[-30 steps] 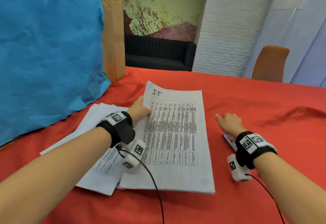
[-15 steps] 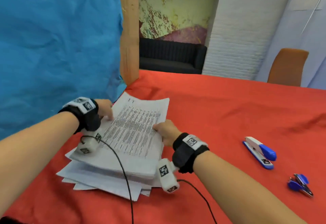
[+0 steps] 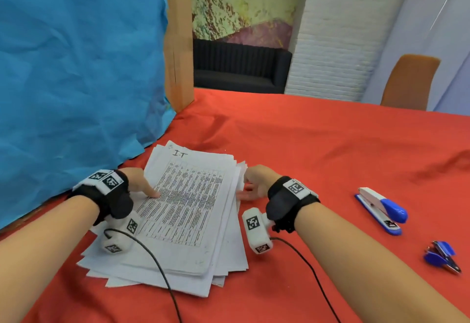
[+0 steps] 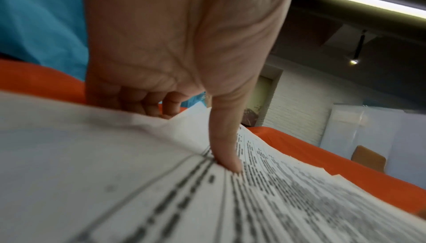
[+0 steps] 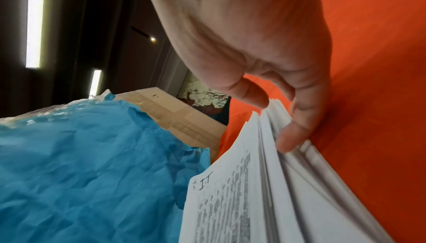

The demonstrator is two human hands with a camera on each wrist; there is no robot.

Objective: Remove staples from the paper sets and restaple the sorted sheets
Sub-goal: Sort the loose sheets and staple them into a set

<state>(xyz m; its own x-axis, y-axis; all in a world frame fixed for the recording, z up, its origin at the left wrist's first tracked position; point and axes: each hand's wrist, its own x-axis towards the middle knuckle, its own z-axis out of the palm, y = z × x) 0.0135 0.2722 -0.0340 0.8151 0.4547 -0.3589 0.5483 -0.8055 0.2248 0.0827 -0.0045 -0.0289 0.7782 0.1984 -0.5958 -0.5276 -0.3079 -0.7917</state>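
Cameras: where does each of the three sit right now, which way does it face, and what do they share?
Head: worn on the head, facing forward and down at the paper stack on the red tablecloth; both forearms, left hand and right hand show.
Left wrist: looks along the palm; thumb presses the top sheet, fingers curl at the stack's edge.
Right wrist: looks along the palm; thumb and fingers grip the stack's side.
Shared: all three show the sheet marked "I.T" or its print, and the blue paper.
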